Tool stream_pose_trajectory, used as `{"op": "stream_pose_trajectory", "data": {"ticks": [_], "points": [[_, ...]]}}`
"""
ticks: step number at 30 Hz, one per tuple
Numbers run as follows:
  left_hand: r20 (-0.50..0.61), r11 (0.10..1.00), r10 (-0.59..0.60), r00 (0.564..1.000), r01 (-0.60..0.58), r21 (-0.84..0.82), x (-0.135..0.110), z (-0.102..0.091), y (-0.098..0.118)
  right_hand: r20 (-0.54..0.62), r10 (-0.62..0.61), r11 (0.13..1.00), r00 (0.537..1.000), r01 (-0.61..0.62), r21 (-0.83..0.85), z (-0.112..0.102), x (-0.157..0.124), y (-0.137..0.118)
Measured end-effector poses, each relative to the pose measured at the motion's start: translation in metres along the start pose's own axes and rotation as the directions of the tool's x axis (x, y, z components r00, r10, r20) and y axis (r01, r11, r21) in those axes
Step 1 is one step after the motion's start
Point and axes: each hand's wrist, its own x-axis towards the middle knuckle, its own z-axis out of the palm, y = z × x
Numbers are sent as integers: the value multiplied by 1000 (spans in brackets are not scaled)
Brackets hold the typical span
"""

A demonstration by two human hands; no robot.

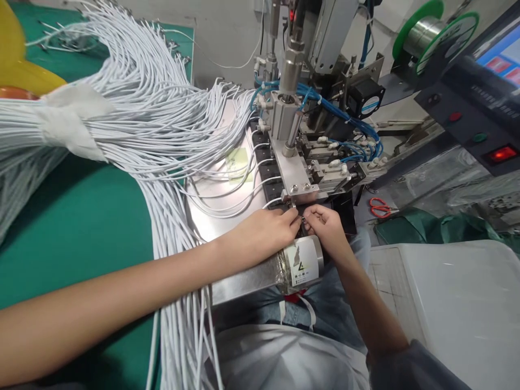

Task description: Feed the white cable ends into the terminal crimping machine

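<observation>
My left hand [280,230] has its fingers pinched together at the near end of a black fixture row [271,172], just below the machine's metal press plate [294,170]. Facing it, my right hand [325,230] is closed in a pinch, its fingertips almost meeting the left ones. A tiny dark, shiny piece shows between the two hands, too small to name. Several white cables [239,203] run into the fixture row beside my left hand. Under both hands sits a metal cylinder with a white label [303,265].
A large bundle of white cables [134,119], bound with a white wrap [75,119], spreads over the green mat [93,216]. Right of the machine are a solder wire spool [426,35], a control panel [479,108], red-handled scissors [379,207] and a white plastic surface [463,303].
</observation>
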Motion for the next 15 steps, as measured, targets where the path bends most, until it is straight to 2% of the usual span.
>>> {"op": "stream_pose_trajectory", "data": {"ticks": [5, 8, 10, 12, 15], "points": [[-23, 999, -48, 999, 48, 10, -5, -5, 2, 153, -17, 999, 988, 11, 41, 2, 4, 16], [46, 994, -101, 994, 100, 34, -10, -13, 5, 197, -57, 998, 979, 48, 49, 3, 8, 27], [94, 987, -152, 984, 147, 60, -13, -16, 8, 197, -105, 994, 975, 109, -9, 2, 11, 31], [101, 980, -192, 976, 185, 75, -15, -16, 9, 151, -158, 978, 976, 176, -110, 1, 10, 28], [77, 969, -234, 969, 227, 93, -16, -11, 7, -85, -268, 937, 960, 239, -255, 1, -2, 16]]}}
